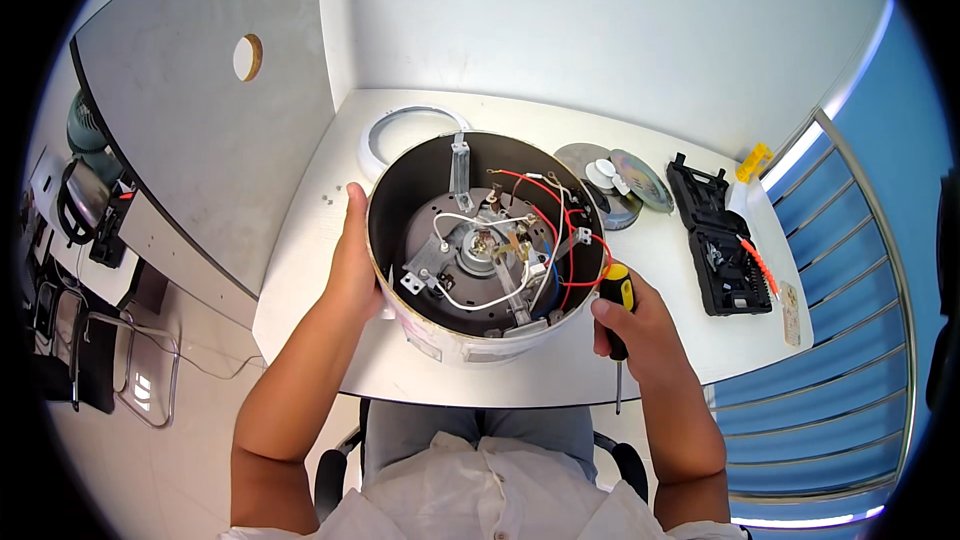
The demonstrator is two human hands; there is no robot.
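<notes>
An opened black plastic tool case (715, 290) lies near the right edge of the white table (655, 250), a slim orange item (764, 270) (kind unclear) resting across it. A small yellow block (753, 163) sits at the far right corner. Past the left edge stands a flat grey panel (190, 140) with a round hole.

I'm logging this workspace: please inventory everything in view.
Housing: 1, pale, centre
Wires: several, red, white, blue, inside housing
Screwdriver: 1, yellow-black, right hand
Ring: 1, white, behind housing
Table: 1, white, beneath housing
Discs: several, grey, greenish, right of housing
Case: 1, black, right tabletop
Tool: 1, orange, across case
Item: 1, yellow, beyond case
Railing: 1, silver, far right
Kettle: 1, silver, far left
Left hand: 1, bare, against housing
Right hand: 1, bare, holding screwdriver
</notes>
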